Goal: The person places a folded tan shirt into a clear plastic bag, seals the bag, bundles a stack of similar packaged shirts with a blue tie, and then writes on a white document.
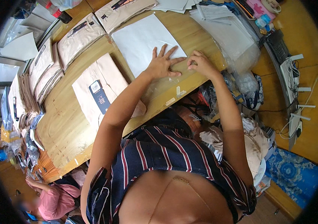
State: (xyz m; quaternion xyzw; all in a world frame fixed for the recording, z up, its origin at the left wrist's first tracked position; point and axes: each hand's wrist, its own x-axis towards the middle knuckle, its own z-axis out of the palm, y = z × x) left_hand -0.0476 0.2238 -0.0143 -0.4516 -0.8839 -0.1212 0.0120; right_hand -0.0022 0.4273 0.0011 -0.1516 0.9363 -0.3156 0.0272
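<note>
A white rectangular sheet (pixel 142 35) lies flat on the wooden table, with shiny clear plastic film along its near edge. My left hand (pixel 163 64) rests on the sheet's near right corner, fingers spread and palm down. Just right of that corner, my right hand (pixel 202 64) is closed, thumb and fingertips pinched together low over the tabletop. Whatever is between those fingertips is too small to make out. Left of the sheet, a folded pale pink shirt (pixel 116 82) with a dark blue hang tag (pixel 100 98) lies partly behind my left forearm.
Stacks of folded pale shirts (pixel 80 43) line the table's far left side. Plastic bags with papers (pixel 233 37) lie at the far right. A black telephone (pixel 278 44) and cables are beyond them. Cloth (pixel 254 143) is heaped below, right. A person in pink (pixel 56 201) sits lower left.
</note>
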